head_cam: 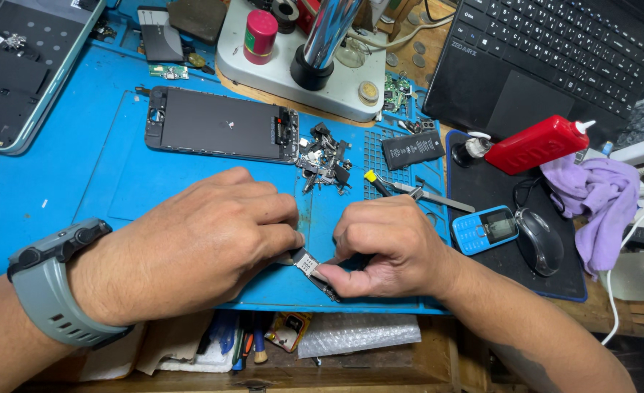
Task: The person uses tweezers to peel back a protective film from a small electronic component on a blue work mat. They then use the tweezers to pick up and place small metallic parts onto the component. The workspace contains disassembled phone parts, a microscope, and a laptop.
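Note:
My left hand, with a grey watch on the wrist, and my right hand meet near the front edge of a blue work mat. Between their fingertips they pinch a small phone circuit board with a metal shield. Both hands are closed on it; most of the board is hidden under the fingers. A disassembled phone screen lies face down just beyond my left hand. A pile of small dark phone parts sits beyond the gap between the hands.
A microscope base with a chrome column stands at the back. A laptop, red squeeze bottle, blue keypad phone, mouse and purple cloth are to the right. An opened phone lies at far left. Tweezers rest near my right hand.

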